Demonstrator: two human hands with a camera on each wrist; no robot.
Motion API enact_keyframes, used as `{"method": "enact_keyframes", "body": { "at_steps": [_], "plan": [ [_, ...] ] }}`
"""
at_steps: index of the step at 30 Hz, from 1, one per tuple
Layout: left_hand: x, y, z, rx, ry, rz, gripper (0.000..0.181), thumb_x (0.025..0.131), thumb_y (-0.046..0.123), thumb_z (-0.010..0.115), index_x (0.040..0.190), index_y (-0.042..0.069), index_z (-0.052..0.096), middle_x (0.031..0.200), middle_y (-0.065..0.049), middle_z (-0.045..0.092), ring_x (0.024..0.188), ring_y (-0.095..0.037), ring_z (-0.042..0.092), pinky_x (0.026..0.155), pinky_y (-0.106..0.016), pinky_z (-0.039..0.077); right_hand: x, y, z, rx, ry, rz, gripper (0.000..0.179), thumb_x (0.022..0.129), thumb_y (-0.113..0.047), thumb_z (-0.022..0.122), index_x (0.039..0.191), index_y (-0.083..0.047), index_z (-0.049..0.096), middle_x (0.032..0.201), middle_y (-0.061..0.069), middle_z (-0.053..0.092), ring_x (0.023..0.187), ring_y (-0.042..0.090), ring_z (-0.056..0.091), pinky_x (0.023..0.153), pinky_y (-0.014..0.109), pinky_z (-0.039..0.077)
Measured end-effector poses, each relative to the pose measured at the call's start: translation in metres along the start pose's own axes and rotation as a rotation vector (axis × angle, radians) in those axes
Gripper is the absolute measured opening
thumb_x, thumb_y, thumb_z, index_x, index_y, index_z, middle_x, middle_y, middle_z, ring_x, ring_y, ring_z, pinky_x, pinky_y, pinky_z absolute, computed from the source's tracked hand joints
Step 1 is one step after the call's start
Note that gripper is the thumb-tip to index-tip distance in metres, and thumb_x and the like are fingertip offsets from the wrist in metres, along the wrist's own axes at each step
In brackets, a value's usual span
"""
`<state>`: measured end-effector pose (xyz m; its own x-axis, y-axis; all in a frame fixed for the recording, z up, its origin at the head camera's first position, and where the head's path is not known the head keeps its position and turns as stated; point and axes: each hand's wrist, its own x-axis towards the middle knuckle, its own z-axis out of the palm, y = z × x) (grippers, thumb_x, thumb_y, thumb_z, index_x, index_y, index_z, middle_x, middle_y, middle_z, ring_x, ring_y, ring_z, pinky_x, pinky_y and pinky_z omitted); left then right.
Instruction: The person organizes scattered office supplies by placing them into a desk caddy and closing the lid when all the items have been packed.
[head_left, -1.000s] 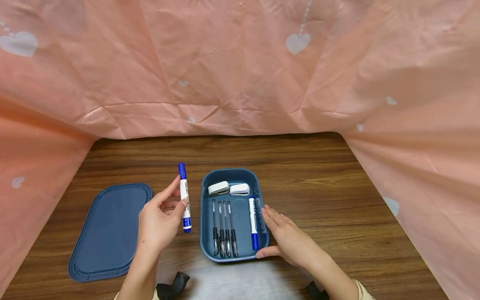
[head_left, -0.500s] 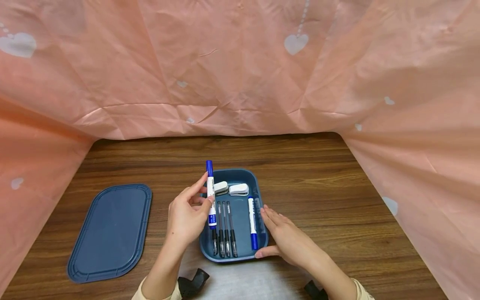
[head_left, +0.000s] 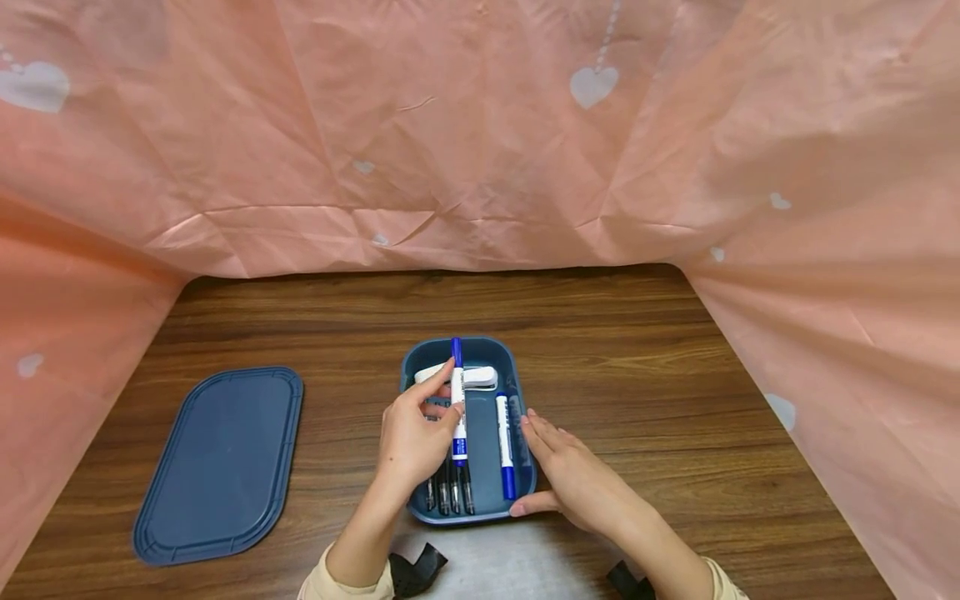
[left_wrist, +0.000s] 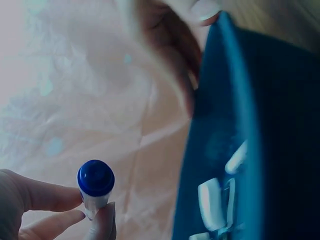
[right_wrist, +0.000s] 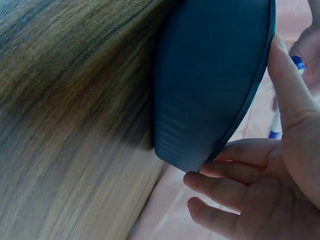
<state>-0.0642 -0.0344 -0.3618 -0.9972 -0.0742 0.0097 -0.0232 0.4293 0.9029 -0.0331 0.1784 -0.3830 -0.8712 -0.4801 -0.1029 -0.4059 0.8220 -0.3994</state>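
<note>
My left hand pinches a blue-capped white marker between thumb and fingers, above the blue plastic box. The left wrist view shows this marker end-on, apart from the box wall. Another such marker lies along the box's right side. Several black gel pens lie at the left, partly hidden by my left hand. Two small white staplers sit at the far end; the right stapler shows more plainly. My right hand rests against the box's right side, its thumb at the near corner and its fingers fairly straight.
A flat blue lid lies on the wooden table left of the box. Pink cloth with pale hearts hangs at the back and both sides. A greyish sheet is in front of the box.
My left hand has carried the marker rightward, from beside the box to above its middle. My right hand has stayed against the box, which has not moved.
</note>
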Motion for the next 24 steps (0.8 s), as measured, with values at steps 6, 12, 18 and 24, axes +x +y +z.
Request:
{"method": "enact_keyframes", "body": {
  "at_steps": [6,12,18,24],
  "plan": [
    [0.002,-0.011,0.019,0.050,-0.062,-0.021,0.055,0.085,0.010,0.071,0.136,0.026,0.058,0.103,-0.006,0.067,0.072,-0.009,0.064,0.057,-0.023,0.050,0.000,0.001,0.000,-0.023,0.011,-0.021,0.098,0.076,-0.054,0.072,0.144,0.007,0.038,0.151,0.028,0.036,0.138,0.042,0.040,0.108,0.058,0.037],
    [0.002,-0.018,0.029,0.074,-0.071,-0.039,0.056,0.083,0.009,0.072,0.136,0.023,0.058,0.098,-0.006,0.067,0.065,-0.008,0.060,0.055,-0.023,0.048,0.000,-0.001,0.000,-0.014,-0.006,-0.001,0.098,0.076,-0.054,0.072,0.145,0.006,0.037,0.152,0.026,0.034,0.140,0.040,0.038,0.110,0.058,0.036],
    [0.003,-0.025,0.038,0.056,-0.108,-0.104,0.056,0.085,0.009,0.071,0.138,0.017,0.056,0.100,-0.010,0.066,0.066,-0.009,0.061,0.058,-0.023,0.050,0.000,0.000,-0.001,-0.018,0.000,-0.014,0.096,0.077,-0.053,0.072,0.144,0.007,0.038,0.151,0.027,0.036,0.139,0.041,0.039,0.109,0.058,0.037],
    [0.004,-0.030,0.046,0.057,-0.132,-0.125,0.057,0.084,0.007,0.070,0.139,0.013,0.054,0.101,-0.012,0.065,0.059,-0.010,0.058,0.056,-0.025,0.048,0.000,0.000,-0.001,-0.021,-0.005,-0.013,0.096,0.078,-0.054,0.071,0.144,0.007,0.038,0.151,0.026,0.036,0.139,0.040,0.039,0.109,0.058,0.037]
  ]
}}
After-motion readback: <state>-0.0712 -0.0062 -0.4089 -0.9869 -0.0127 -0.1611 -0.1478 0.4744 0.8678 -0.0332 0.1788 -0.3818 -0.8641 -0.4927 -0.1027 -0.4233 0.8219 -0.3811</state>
